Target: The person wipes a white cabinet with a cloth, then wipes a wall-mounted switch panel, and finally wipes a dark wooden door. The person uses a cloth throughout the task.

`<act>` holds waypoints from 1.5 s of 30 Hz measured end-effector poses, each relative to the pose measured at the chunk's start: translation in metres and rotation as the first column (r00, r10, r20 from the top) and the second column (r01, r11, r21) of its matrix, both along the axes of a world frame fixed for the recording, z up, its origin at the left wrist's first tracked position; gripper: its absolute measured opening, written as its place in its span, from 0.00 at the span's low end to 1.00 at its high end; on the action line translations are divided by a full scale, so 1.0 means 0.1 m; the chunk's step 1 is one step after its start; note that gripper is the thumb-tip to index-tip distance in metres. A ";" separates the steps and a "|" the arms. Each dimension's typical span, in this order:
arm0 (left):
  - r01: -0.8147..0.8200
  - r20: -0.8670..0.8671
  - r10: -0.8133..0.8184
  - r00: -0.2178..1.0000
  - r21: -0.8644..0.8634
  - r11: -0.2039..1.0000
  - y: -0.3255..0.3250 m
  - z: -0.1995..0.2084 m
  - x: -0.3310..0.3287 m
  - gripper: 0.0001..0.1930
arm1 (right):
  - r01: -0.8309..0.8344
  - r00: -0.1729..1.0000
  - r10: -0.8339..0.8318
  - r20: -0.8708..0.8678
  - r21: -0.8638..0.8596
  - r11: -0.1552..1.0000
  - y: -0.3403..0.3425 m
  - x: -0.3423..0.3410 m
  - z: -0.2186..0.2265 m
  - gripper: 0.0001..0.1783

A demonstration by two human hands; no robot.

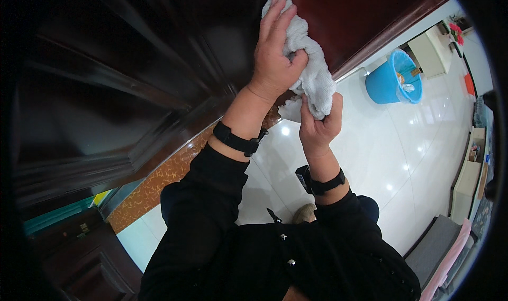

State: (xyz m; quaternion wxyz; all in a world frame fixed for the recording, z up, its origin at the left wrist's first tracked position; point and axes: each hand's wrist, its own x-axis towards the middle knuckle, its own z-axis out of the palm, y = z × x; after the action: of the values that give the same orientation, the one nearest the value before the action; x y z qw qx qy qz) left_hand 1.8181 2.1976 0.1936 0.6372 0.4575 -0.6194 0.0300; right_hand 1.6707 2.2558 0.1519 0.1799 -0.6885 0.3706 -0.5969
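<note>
A bunched white towel (316, 63) hangs between my two hands, against the edge of a dark red-brown wooden door frame (338, 20). My left hand (275, 55) grips the towel's upper part, with its fingers stretched up along the cloth and the thumb pressed into a fold. Lower down, my right hand (320, 126) pinches the towel's bottom end between thumb and fingers. One loose corner droops beside the right thumb. Left of my hands is a dark panelled wooden door (132, 89). Each wrist wears a black strap.
A blue bin (383, 84) with some rubbish stands on the glossy white tiled floor (370, 147) at the right. Behind it is a pale cabinet (429, 52). A brown patterned stone threshold (159, 184) runs under the door. Grey seating (436, 243) is at the lower right.
</note>
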 end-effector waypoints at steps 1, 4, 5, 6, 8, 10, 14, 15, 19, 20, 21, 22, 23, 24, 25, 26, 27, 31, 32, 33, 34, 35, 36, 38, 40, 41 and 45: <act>0.010 0.007 -0.010 1.000 -0.012 1.000 -0.01 0.00 0.01 0.34 | -0.006 1.000 0.006 0.003 -0.004 1.000 0.00 0.00 0.00 0.24; -0.023 0.028 0.023 0.999 0.005 1.000 -0.01 -0.05 0.00 0.34 | -0.017 1.000 0.017 -0.006 -0.023 1.000 -0.02 -0.01 -0.03 0.25; -0.033 0.034 0.033 0.999 0.019 0.999 0.00 -0.09 -0.01 0.34 | -0.010 1.000 0.010 -0.012 -0.019 1.000 -0.02 -0.01 -0.05 0.24; -0.034 0.005 0.034 0.999 0.054 0.998 0.01 -0.14 -0.02 0.34 | -0.006 1.000 0.006 -0.011 -0.024 1.000 -0.03 -0.01 -0.07 0.23; -0.033 -0.054 0.041 0.998 0.132 0.991 0.05 -0.27 -0.07 0.35 | -0.007 1.000 0.007 -0.006 -0.007 1.000 -0.04 -0.01 -0.14 0.22; -0.025 -0.098 0.046 0.994 0.203 0.979 0.09 -0.41 -0.12 0.35 | -0.012 1.000 0.012 0.002 0.038 0.999 -0.05 -0.02 -0.23 0.21; -0.019 -0.159 0.072 0.985 0.310 0.951 0.15 -0.69 -0.23 0.37 | 0.002 1.000 0.000 -0.027 0.089 0.996 -0.03 -0.07 -0.44 0.20; -0.022 -0.161 0.079 0.984 0.332 0.943 0.16 -0.75 -0.26 0.37 | 0.010 0.999 -0.006 -0.036 0.107 0.994 -0.03 -0.08 -0.49 0.20; 0.002 -0.207 0.087 0.974 0.397 0.918 0.22 -0.96 -0.33 0.37 | 0.016 0.997 -0.006 -0.079 0.132 0.991 -0.02 -0.13 -0.65 0.20; 0.020 -0.230 0.087 0.969 0.426 0.905 0.23 -1.01 -0.35 0.37 | 0.011 0.996 0.001 -0.089 0.128 0.992 -0.01 -0.15 -0.69 0.19; 0.017 -0.236 0.093 0.967 0.424 0.905 0.25 -1.06 -0.36 0.37 | 0.008 0.995 0.006 -0.099 0.135 0.991 0.00 -0.16 -0.73 0.18; 0.021 -0.246 0.098 0.964 0.438 0.899 0.23 -1.11 -0.37 0.37 | 0.006 0.995 0.008 -0.103 0.138 0.990 -0.01 -0.17 -0.76 0.18; 0.024 -0.255 0.102 0.962 0.449 0.893 0.24 -1.16 -0.39 0.38 | 0.010 0.993 0.008 -0.115 0.150 0.989 -0.01 -0.18 -0.80 0.18; 0.028 -0.267 0.106 0.958 0.454 0.890 0.24 -1.21 -0.40 0.38 | 0.014 0.993 0.006 -0.121 0.158 0.987 -0.01 -0.19 -0.84 0.17; 0.034 -0.279 0.110 0.954 0.463 0.886 0.23 -1.27 -0.42 0.38 | 0.018 0.992 0.003 -0.124 0.168 0.986 -0.02 -0.21 -0.87 0.17; 0.044 -0.295 0.114 0.949 0.480 0.876 0.23 -1.32 -0.43 0.38 | 0.018 0.991 0.006 -0.131 0.183 0.983 -0.01 -0.22 -0.90 0.19; 0.037 -0.299 0.118 0.947 0.468 0.883 0.23 -1.38 -0.44 0.38 | 0.018 0.991 0.008 -0.133 0.198 0.980 -0.01 -0.23 -0.94 0.20; 0.024 -0.319 0.144 0.937 0.468 0.884 0.20 -1.59 -0.44 0.38 | 0.012 0.993 0.019 -0.120 0.249 0.968 0.01 -0.24 -1.06 0.21; 0.033 -0.330 0.157 0.931 0.504 0.863 0.21 -1.64 -0.43 0.38 | 0.018 0.991 0.017 -0.132 0.254 0.967 0.03 -0.24 -1.09 0.21; 0.029 -0.321 0.153 0.934 0.499 0.866 0.20 -1.70 -0.43 0.38 | 0.023 0.990 0.014 -0.143 0.259 0.966 0.02 -0.24 -1.13 0.22; 0.038 -0.319 0.156 0.935 0.527 0.849 0.19 -1.75 -0.41 0.38 | 0.028 0.988 0.013 -0.151 0.265 0.964 0.01 -0.24 -1.16 0.22; 0.055 -0.321 0.164 0.933 0.577 0.815 0.18 -1.80 -0.40 0.39 | 0.029 0.989 0.013 -0.148 0.275 0.961 0.01 -0.24 -1.20 0.22; 0.047 -0.316 0.159 0.935 0.558 0.829 0.18 -1.85 -0.40 0.38 | 0.029 0.990 0.012 -0.141 0.287 0.957 0.00 -0.25 -1.24 0.22; 0.059 -0.323 0.174 0.930 0.601 0.797 0.16 -1.95 -0.39 0.38 | 0.040 0.992 0.003 -0.126 0.337 0.941 -0.01 -0.26 -1.32 0.21; 0.043 -0.318 0.172 0.932 0.569 0.822 0.17 -2.04 -0.38 0.38 | 0.071 0.993 -0.025 -0.112 0.430 0.900 -0.01 -0.28 -1.40 0.20; 0.055 -0.325 0.184 0.928 0.607 0.793 0.17 -2.09 -0.39 0.38 | 0.066 0.994 -0.022 -0.105 0.430 0.901 0.00 -0.29 -1.44 0.20; 0.102 -0.371 0.202 0.906 0.657 0.747 0.16 -2.26 -0.38 0.37 | 0.067 0.996 -0.030 -0.082 0.491 0.868 -0.02 -0.32 -1.57 0.18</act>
State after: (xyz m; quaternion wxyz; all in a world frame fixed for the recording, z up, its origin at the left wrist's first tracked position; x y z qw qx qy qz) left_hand 1.7803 2.2135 -0.0326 0.5497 0.6655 -0.4246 -0.2731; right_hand 1.6388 2.2542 -0.0053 0.3211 -0.6312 0.5342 -0.4617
